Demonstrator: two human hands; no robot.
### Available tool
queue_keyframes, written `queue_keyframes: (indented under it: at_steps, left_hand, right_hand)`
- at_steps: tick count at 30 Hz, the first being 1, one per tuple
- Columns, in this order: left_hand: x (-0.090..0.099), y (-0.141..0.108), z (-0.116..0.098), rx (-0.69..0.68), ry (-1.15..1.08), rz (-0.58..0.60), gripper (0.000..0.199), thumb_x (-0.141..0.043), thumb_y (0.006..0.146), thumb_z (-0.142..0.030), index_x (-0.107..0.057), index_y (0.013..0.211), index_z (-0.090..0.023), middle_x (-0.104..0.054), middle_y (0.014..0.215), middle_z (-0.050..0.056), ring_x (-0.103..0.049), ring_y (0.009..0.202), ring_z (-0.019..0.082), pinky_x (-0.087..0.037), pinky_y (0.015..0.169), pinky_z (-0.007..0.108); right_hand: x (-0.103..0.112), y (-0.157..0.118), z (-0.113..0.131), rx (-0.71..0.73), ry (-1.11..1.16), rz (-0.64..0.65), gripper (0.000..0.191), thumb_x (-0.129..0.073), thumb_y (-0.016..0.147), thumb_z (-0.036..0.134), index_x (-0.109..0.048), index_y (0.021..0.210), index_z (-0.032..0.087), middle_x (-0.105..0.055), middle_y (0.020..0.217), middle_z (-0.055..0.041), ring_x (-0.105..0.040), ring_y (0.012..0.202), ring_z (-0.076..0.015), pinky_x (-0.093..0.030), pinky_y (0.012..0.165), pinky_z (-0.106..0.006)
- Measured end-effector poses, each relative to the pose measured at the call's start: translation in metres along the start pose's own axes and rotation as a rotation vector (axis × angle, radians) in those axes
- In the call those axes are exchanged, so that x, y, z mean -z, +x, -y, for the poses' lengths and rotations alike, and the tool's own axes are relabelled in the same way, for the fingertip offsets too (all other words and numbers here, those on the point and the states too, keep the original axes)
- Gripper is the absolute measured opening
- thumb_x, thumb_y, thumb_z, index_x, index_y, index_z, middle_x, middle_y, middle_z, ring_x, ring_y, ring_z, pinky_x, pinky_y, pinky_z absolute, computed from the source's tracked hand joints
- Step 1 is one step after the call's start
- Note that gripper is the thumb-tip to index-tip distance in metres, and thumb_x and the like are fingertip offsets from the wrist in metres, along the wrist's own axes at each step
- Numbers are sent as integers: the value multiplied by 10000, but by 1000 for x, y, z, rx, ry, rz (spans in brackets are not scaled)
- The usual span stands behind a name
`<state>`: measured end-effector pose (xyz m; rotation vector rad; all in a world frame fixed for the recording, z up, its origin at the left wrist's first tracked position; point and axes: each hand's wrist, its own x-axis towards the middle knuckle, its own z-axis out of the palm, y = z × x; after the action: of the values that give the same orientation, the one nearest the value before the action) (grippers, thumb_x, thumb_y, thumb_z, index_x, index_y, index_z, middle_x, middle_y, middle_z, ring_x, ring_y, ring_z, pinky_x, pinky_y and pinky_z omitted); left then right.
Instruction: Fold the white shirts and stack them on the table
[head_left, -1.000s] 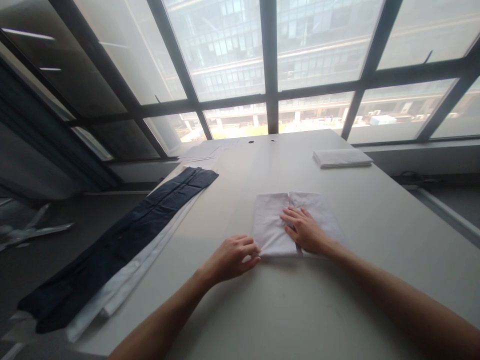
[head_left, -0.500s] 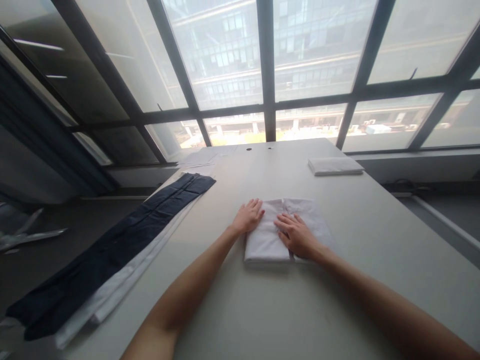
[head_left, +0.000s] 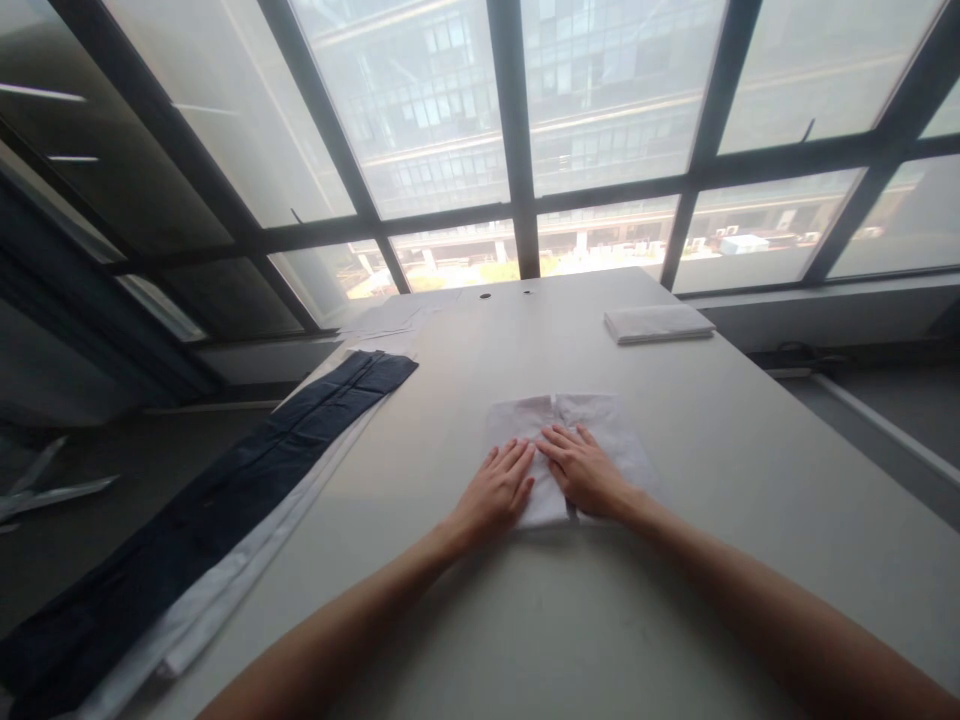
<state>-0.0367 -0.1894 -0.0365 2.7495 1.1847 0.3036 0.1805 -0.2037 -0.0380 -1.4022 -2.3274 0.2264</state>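
Note:
Folded white cloth [head_left: 517,412], perhaps a garment, lies in the middle of the table, with a seam or gap running between its two halves. My left hand [head_left: 501,482] rests flat on its left half, fingers stretched out and pointing away from me. On the cloth near the gap lies my right hand [head_left: 581,468], palm down with the fingers extended. The fingertips of both hands come close together. Neither hand grips anything. Part of the cloth's near left edge is hidden under my left hand.
Another folded white cloth [head_left: 660,323] lies at the table's far right. Dark navy trousers [head_left: 225,500] stretch along the left edge, on top of white fabric [head_left: 247,560]. Papers [head_left: 390,315] lie at the far left corner of the white table [head_left: 465,400]. Large windows stand behind.
My left hand has slid toward me from the cloth's upper left edge onto its nearer left part. My right hand stays at about the same spot on the cloth. The view has shifted slightly.

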Motion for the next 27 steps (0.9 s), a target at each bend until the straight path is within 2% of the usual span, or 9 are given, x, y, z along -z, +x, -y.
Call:
queue_keyframes:
  at_steps: [2, 4, 6, 10, 12, 14, 19, 24, 27]
  left_hand:
    - [-3, -5, -1, 2, -17, 10, 548, -328, 1066, -390, -369, 1554, -143, -319, 1626, 135, -258, 1517, 254, -208, 1239, 479]
    - [4, 0, 0, 10, -63, 29, 553, -322, 1067, -400, -380, 1547, -132, -331, 1620, 136, -273, 1512, 249, -234, 1235, 464]
    - [18, 15, 3, 28, -113, 1, 535, -322, 1066, -389, -422, 1523, -129, -391, 1592, 132, -317, 1495, 237, -266, 1227, 440]
    - [38, 58, 6, 71, -125, -160, 470, -363, 1028, -255, -510, 1456, -128, -472, 1541, 133, -390, 1455, 217, -281, 1222, 409]
    - [33, 79, 8, 77, -94, -145, 470, -355, 1025, -231, -503, 1464, -152, -456, 1554, 121, -381, 1460, 221, -277, 1220, 424]
    - [21, 95, 11, 86, -36, -74, 470, -333, 1050, -283, -478, 1486, -180, -417, 1582, 111, -338, 1483, 255, -266, 1214, 481]
    - [-6, 111, 23, 74, 104, 40, 504, -257, 1081, -385, -423, 1522, -207, -367, 1608, 127, -262, 1511, 296, -231, 1200, 556]
    - [-3, 117, 28, 69, 98, 82, 508, -227, 1082, -362, -387, 1542, -220, -342, 1622, 119, -255, 1514, 297, -251, 1183, 577]
    - [4, 116, 22, 75, 100, 72, 510, -236, 1077, -338, -405, 1528, -174, -352, 1614, 135, -264, 1510, 304, -245, 1189, 573]
  right_hand:
    - [0, 0, 0, 2, -8, 5, 475, -405, 992, 179, -524, 1449, 225, -477, 1542, -118, -373, 1465, -264, -202, 1211, -552]
    - [0, 0, -1, -2, -13, 8, 476, -396, 995, 175, -519, 1453, 210, -468, 1547, -123, -368, 1468, -267, -198, 1212, -553]
    - [-2, 0, -1, 0, -13, 7, 470, -391, 1000, 179, -519, 1452, 204, -463, 1551, -123, -363, 1471, -265, -191, 1214, -553]
    - [-4, 0, -3, 13, -10, -3, 448, -401, 1002, 191, -546, 1427, 206, -476, 1542, -121, -358, 1473, -259, -175, 1219, -546]
    - [-4, 0, -2, 15, -9, -4, 459, -415, 991, 182, -538, 1433, 197, -480, 1538, -127, -359, 1472, -258, -174, 1219, -542]
    - [-3, 0, -2, 19, -7, -4, 478, -417, 981, 169, -522, 1447, 191, -469, 1547, -127, -350, 1476, -256, -181, 1219, -538]
    - [-1, 1, -1, 26, 1, -26, 491, -422, 977, 162, -511, 1458, 208, -462, 1552, -124, -321, 1490, -244, -188, 1221, -532]
    - [-2, 1, 3, 7, 52, -46, 479, -449, 963, 164, -544, 1429, 217, -479, 1542, -111, -349, 1476, -254, -177, 1222, -547]
    - [4, 5, 1, -16, 255, -100, 367, -454, 973, 229, -678, 1263, 241, -579, 1457, -82, -430, 1428, -255, -200, 1214, -552]
